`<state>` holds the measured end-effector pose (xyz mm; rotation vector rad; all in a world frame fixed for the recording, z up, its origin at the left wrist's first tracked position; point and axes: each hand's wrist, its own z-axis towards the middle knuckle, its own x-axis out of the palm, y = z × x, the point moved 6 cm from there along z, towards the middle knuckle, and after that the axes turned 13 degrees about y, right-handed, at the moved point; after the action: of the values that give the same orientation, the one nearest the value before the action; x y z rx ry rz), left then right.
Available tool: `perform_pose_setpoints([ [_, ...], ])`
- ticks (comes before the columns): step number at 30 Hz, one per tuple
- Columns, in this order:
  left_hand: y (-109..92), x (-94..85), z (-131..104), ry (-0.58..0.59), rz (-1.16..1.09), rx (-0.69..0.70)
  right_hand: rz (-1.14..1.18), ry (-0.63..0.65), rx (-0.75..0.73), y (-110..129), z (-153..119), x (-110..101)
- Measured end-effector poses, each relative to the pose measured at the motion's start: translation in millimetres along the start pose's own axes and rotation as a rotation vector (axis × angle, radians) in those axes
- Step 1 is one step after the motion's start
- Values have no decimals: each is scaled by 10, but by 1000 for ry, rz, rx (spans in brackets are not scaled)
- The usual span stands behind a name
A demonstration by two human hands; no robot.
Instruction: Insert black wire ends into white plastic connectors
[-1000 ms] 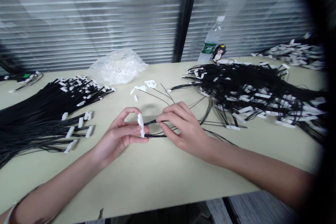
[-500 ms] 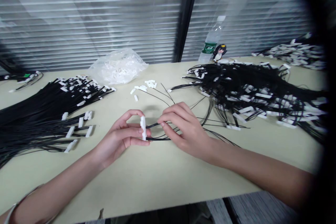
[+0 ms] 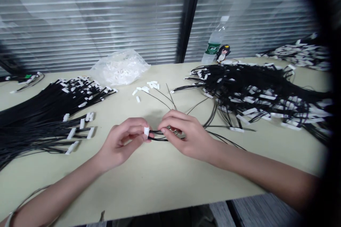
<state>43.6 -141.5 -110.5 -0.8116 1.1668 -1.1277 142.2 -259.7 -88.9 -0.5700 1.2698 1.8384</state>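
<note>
Near the middle of the pale table (image 3: 160,181), my left hand (image 3: 125,140) pinches a white connector (image 3: 146,132) between thumb and fingers. Black wires (image 3: 157,139) run from the connector's right side toward my right hand (image 3: 186,129). The fingers of my right hand are closed on these wires, a short way from the connector. Loose wire ends (image 3: 172,97) spread over the table behind my right hand, and more wires trail off to the right beneath it. Several small white pieces (image 3: 153,84) lie beyond my hands.
A large bundle of black wires with white connectors (image 3: 48,99) fills the left side. Another heap (image 3: 247,81) covers the right, with a further pile (image 3: 301,55) behind. At the back are a clear plastic bag (image 3: 119,69), a bottle (image 3: 214,40) and a penguin figure (image 3: 223,53).
My left hand has turned the connector, which now shows a shorter side, and the fingers have closed in around it. My right hand has shifted slightly down and left along the wires.
</note>
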Motion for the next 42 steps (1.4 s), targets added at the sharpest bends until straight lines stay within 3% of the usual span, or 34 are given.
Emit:
perform_pose_setpoints([
  [6,-15,-13,1,8,37,46,-102,55,9,5,21,9],
  [10,-12,7,13,23,26,-59,-189,-4,-43,47,-9,-7],
  [15,-14,19,21,14,-7,-93,-351,-22,-105,98,-30,36],
  [21,38,23,79,3,-243,-236,-560,28,-137,72,-33,77],
  [27,126,-39,92,-73,-433,-358,-885,22,-51,-271,16,-102],
  [31,128,-46,82,-60,-482,-357,-952,-147,155,-646,52,-445],
  [34,126,-42,80,-56,-491,-357,-906,-241,358,-916,6,-703],
  [37,121,-45,82,-68,-501,-349,-694,-287,543,-1158,-86,-866],
  [39,120,-46,83,-73,-511,-341,-404,-279,563,-1274,-112,-865],
  [42,137,-41,80,-71,-516,-347,128,-265,447,-1308,-65,-763],
])
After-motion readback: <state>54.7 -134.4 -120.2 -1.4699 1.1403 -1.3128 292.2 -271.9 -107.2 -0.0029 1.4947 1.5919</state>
